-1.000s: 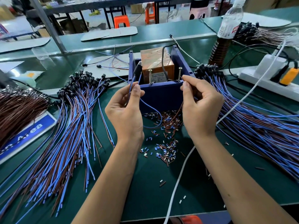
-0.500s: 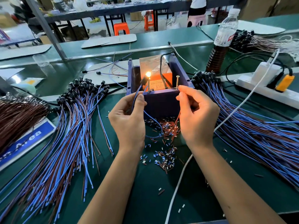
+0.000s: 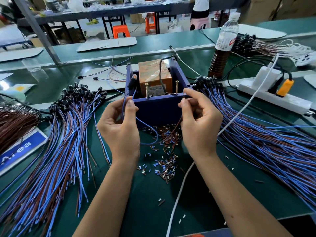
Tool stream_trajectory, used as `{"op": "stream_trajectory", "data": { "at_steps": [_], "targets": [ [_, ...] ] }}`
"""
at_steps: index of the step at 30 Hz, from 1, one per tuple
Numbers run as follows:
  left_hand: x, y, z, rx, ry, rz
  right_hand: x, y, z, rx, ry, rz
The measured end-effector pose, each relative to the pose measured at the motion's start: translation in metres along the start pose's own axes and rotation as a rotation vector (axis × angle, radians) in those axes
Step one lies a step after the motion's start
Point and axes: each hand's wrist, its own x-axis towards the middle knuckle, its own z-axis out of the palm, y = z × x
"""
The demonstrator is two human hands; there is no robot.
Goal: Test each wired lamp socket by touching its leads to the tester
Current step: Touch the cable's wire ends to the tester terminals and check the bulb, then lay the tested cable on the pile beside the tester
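Before the blue tester on the desk, the left hand pinches the blue lead — its socket stands upright at the tester's left wall, bulb faintly lit — while the right hand pinches the brown lead beside the right screw.

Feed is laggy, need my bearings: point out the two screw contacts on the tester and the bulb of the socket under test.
left screw contact [image 3: 146, 90]: head view, mid shaft.
right screw contact [image 3: 177, 87]: head view, mid shaft.
bulb [image 3: 135, 76]: head view, faintly glowing tip.
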Motion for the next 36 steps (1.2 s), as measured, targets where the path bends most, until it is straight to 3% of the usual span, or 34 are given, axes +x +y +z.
{"op": "stream_trajectory", "data": {
  "at_steps": [6,11,14,16,18,21,23,25,29,33,36],
  "targets": [
    [-0.006,0.020,0.016,0.004,-0.134,-0.027,-0.007,-0.006,-0.020,0.089,0.077,0.042],
    [-0.039,0.037,0.081,0.027,-0.443,-0.122,-0.016,-0.010,-0.055,0.194,0.175,0.141],
    [-0.067,0.038,0.126,0.116,-0.510,-0.153,-0.011,-0.009,-0.096,0.144,0.260,0.124],
    [-0.087,0.036,0.157,0.134,-0.541,-0.299,-0.004,-0.007,-0.126,0.006,0.316,0.107],
    [-0.108,0.031,0.189,0.054,-0.564,-0.605,0.005,-0.006,-0.155,-0.226,0.318,0.038],
    [-0.133,0.020,0.233,-0.144,-0.585,-1.121,0.021,-0.007,-0.188,-0.741,0.074,-0.004],
    [-0.145,0.009,0.248,-0.218,-0.602,-1.275,0.029,-0.010,-0.204,-1.039,-0.075,0.067],
    [-0.150,0.004,0.254,-0.238,-0.573,-1.350,0.034,-0.012,-0.215,-1.104,-0.146,0.128],
    [-0.136,-0.003,0.262,-0.312,-0.460,-1.377,0.041,-0.011,-0.223,-0.959,-0.271,0.241],
    [-0.110,0.000,0.261,-0.468,-0.458,-1.318,0.047,-0.007,-0.225,-0.855,-0.259,0.125],
    [-0.090,0.009,0.252,-0.376,-0.516,-1.162,0.055,-0.006,-0.227,-0.756,-0.205,0.031]
  ]
}}
